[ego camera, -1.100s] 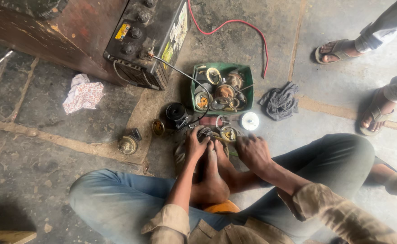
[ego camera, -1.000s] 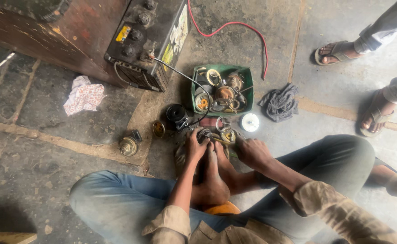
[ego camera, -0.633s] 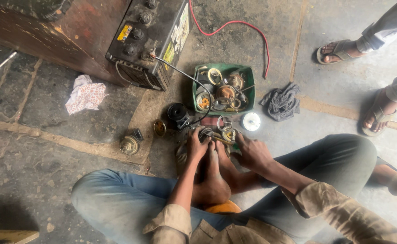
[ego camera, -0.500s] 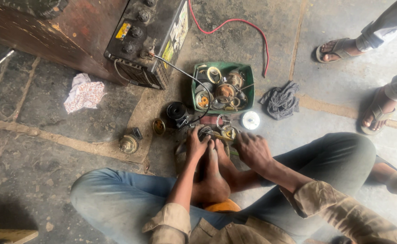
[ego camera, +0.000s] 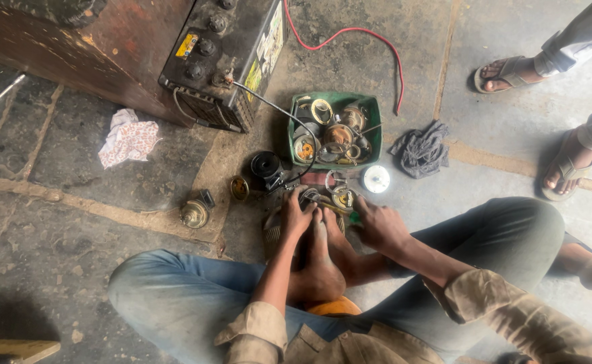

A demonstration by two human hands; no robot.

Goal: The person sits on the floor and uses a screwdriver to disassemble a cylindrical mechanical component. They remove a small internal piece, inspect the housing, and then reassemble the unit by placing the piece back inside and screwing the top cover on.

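Presently, a large black battery (ego camera: 225,57) is seen on the concrete floor (ego camera: 73,216), a green tray (ego camera: 375,128) of round metal parts beside it. A small round metal assembly (ego camera: 329,197) is pinned against the bare feet (ego camera: 323,253). The left hand (ego camera: 297,214) is closed on its near edge; the right hand (ego camera: 380,226) rests beside it, grip not discernible. Fitting appears under way; fine, steady finger pressure is judged necessary.

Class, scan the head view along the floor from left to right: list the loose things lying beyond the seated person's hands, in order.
Crumpled white patterned cloth → round brass part → black round coil → green plastic tray of metal parts → small white round lid → dark grey rag.
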